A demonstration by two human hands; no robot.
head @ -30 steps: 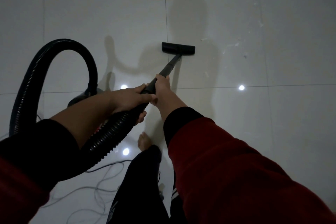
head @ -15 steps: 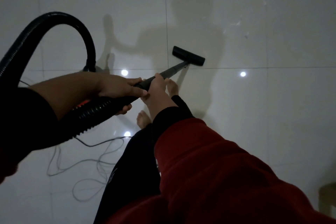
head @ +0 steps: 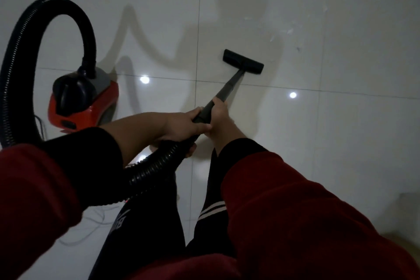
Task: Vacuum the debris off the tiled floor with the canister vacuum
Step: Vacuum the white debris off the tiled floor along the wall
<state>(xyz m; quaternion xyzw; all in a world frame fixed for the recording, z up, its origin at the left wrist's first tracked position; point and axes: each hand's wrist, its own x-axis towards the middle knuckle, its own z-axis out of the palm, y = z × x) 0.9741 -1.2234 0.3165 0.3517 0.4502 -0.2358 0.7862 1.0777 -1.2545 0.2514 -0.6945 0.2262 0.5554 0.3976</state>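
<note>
So the tiled floor took up basically the whole shot, glossy pale tiles with dark grout lines crossing it and three bright light spots reflected in the shine. One canister vacuum sat on the floor off to the person's left, red body with a black top and a grey patch, just behind a grout line. One ribbed black hose came up out of the top of it, arched high, dropped down the left edge of the shot, then ran under the left forearm toward the hands. Two red sleeves with black cuffs filled the bottom of the frame, with dark trousers between them, one leg showing white stripes.

One black wand ran up and to the right from the hands to a single flat floor nozzle, which lay against the floor just past the grout line, angled a bit. The left hand was wrapped around the spot where the hose meets the wand, fingers curled over the top. The right hand gripped the wand just ahead of it, the two hands touching.

The debris was a loose scatter of small pale flecks beyond the nozzle to the right, too tiny to count properly. A thin pale cord lay in loops on the floor low on the left.
</note>
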